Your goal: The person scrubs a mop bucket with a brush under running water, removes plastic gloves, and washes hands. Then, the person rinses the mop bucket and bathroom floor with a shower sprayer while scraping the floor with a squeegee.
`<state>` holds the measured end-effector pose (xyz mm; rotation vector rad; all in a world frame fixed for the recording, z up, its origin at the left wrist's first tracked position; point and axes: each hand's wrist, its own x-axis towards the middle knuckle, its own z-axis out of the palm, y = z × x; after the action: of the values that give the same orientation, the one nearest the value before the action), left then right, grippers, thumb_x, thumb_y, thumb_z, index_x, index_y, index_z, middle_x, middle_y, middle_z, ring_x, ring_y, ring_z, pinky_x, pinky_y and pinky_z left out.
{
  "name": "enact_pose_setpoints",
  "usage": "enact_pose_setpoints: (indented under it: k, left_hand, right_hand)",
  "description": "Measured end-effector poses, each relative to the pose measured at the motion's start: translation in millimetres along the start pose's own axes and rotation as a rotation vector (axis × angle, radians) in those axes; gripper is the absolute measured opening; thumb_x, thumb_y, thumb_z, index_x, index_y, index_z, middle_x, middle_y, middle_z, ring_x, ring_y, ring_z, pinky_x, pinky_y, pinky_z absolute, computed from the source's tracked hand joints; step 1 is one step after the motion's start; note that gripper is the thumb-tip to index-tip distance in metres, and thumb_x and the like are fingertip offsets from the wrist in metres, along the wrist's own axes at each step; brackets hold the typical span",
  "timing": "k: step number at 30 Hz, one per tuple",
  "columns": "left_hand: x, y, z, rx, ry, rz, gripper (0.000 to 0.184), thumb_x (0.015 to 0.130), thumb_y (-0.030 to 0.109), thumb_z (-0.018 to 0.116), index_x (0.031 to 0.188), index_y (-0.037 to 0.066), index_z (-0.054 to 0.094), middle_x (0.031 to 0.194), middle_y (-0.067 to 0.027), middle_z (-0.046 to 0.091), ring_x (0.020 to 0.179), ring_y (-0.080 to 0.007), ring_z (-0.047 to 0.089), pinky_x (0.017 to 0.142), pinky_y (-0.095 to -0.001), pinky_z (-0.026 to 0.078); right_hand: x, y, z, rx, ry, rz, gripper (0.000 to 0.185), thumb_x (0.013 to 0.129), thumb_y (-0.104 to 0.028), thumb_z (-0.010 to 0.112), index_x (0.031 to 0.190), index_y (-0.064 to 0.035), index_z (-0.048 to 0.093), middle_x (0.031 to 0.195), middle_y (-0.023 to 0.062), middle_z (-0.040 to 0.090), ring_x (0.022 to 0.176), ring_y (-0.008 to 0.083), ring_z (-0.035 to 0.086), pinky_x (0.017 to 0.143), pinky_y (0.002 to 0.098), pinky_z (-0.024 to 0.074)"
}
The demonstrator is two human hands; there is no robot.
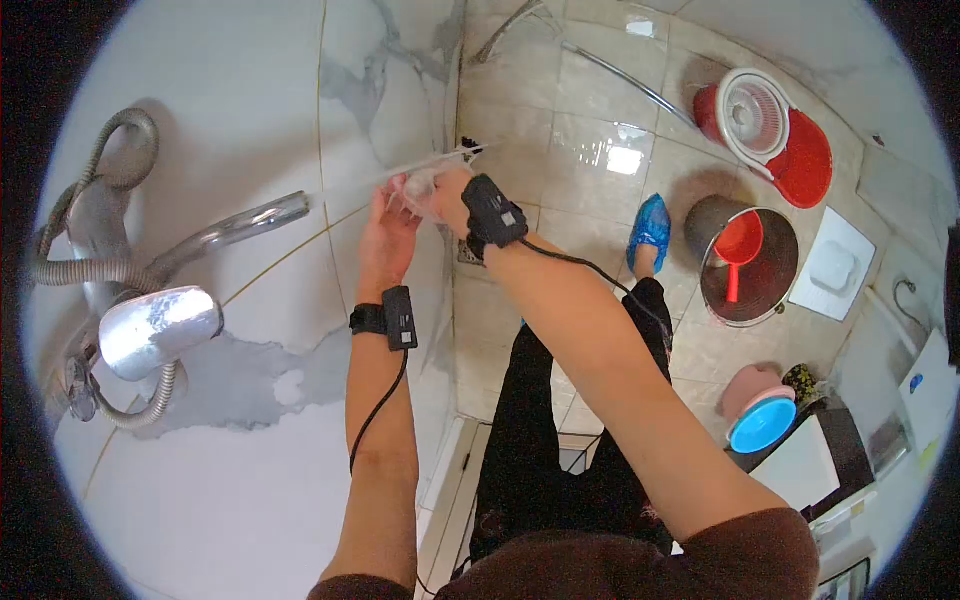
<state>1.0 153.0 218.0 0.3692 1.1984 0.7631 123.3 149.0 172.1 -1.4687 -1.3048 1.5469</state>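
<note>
Water streams from the metal faucet spout [285,212] on the left wall and runs across both my hands. My left hand [397,212] is raised beside the wall, its fingers apart and slightly curled under the water. Close against it, my right hand [450,195] is closed around a pale, whitish thing [421,184]. Splashing water and my fingers hide what kind of thing that is. Each wrist carries a black strapped device with a cable.
A coiled grey hose [100,270] hangs by the faucet. On the wet tiled floor stand a red mop bucket [805,160] with a white basket, a dark bucket [775,285] holding a red dipper [738,245], and a blue basin [763,425]. A squat toilet [833,264] lies to the right.
</note>
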Motion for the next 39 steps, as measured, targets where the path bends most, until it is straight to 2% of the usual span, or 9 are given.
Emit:
enact_pose_setpoints:
  k: [4,6,13,17,20,23,30,31,39]
  left_hand:
    - [-1.5,16.9,7.6,0.051,-0.046,0.067,0.040,0.089,0.033,0.038,0.117,0.005,0.044,0.118,-0.0073,0.046,0.108,-0.0192,0.042,0.091,-0.0334,0.033]
    - [4.6,19.5,5.5,0.024,-0.081,0.087,0.040,0.089,0.033,0.040,0.118,0.007,0.044,0.119,-0.0047,0.047,0.108,-0.0184,0.042,0.092,-0.0330,0.032]
    - [43.9,2.5,-24.3,0.178,-0.133,-0.098,0.037,0.086,0.025,0.047,0.111,-0.003,0.046,0.106,-0.0103,0.052,0.100,-0.0224,0.049,0.085,-0.0341,0.041]
    - [53.8,-16.5,-2.2,0.229,-0.186,-0.347,0.048,0.087,0.027,0.045,0.120,-0.005,0.033,0.112,-0.0132,0.046,0.105,-0.0274,0.046,0.089,-0.0396,0.039]
    - [61.3,-25.3,16.1,0.127,-0.134,-0.487,0.049,0.089,0.026,0.042,0.124,-0.005,0.025,0.117,-0.0148,0.040,0.110,-0.0301,0.041,0.091,-0.0451,0.036]
    - [86.1,-29.4,1.7,-0.124,0.030,-0.330,0.046,0.088,0.015,0.043,0.126,-0.002,0.024,0.116,-0.0167,0.038,0.109,-0.0285,0.040,0.094,-0.0497,0.033]
    - [93.8,-10.1,11.1,-0.206,-0.084,-0.315,0.016,0.084,0.021,0.052,0.088,0.006,0.051,0.079,-0.0032,0.051,0.075,-0.0175,0.051,0.079,-0.0422,0.041]
    - [90.6,-10.6,17.7,-0.139,-0.098,-0.371,0.019,0.084,0.027,0.053,0.073,0.012,0.051,0.061,0.0017,0.047,0.061,-0.0136,0.048,0.070,-0.0363,0.039]
    - [88.4,-19.2,6.3,-0.283,-0.168,-0.314,0.035,0.087,0.023,0.047,0.056,0.012,0.034,0.049,0.0009,0.029,0.047,-0.0137,0.033,0.061,-0.0328,0.034]
  right_hand:
    - [18.1,-20.6,-9.3,0.184,-0.008,-0.104,0.023,0.076,-0.030,0.054,0.084,-0.0101,0.061,0.075,0.0112,0.061,0.069,0.0261,0.058,0.064,0.0320,0.0473]
    - [30.1,-10.3,-0.2,-0.270,0.071,-0.238,0.025,0.076,-0.033,0.053,0.085,-0.0113,0.061,0.077,0.0121,0.061,0.069,0.0267,0.058,0.063,0.0328,0.0473]
    - [29.9,20.8,45.9,-0.069,0.196,0.091,0.025,0.073,-0.023,0.053,0.090,-0.0053,0.058,0.086,0.0173,0.059,0.078,0.0313,0.057,0.070,0.0395,0.0452]
    - [-2.9,49.3,88.8,0.480,0.715,0.377,0.027,0.071,-0.017,0.054,0.094,-0.0020,0.056,0.091,0.0202,0.057,0.083,0.0340,0.057,0.074,0.0433,0.0440]
    - [-90.9,11.3,12.6,0.036,0.068,0.383,0.030,0.073,-0.017,0.052,0.097,0.0000,0.054,0.092,0.0219,0.057,0.084,0.0335,0.057,0.074,0.0434,0.0441]
    - [-125.6,12.4,12.3,-0.005,0.168,0.551,0.024,0.073,-0.015,0.052,0.091,0.0013,0.055,0.083,0.0220,0.058,0.079,0.0354,0.057,0.069,0.0424,0.0453]
    - [-166.8,70.0,8.4,-0.452,0.129,0.455,0.018,0.079,-0.018,0.049,0.088,-0.0027,0.053,0.075,0.0152,0.060,0.068,0.0310,0.060,0.059,0.0402,0.0475]
    - [-168.7,67.3,1.9,-0.479,0.140,0.466,0.018,0.080,-0.017,0.049,0.089,-0.0031,0.053,0.074,0.0153,0.060,0.067,0.0312,0.060,0.058,0.0404,0.0475]
    - [-149.0,106.1,-0.4,-0.541,0.176,0.396,0.017,0.080,-0.013,0.046,0.092,-0.0037,0.053,0.083,0.0180,0.059,0.076,0.0327,0.058,0.066,0.0420,0.0467]
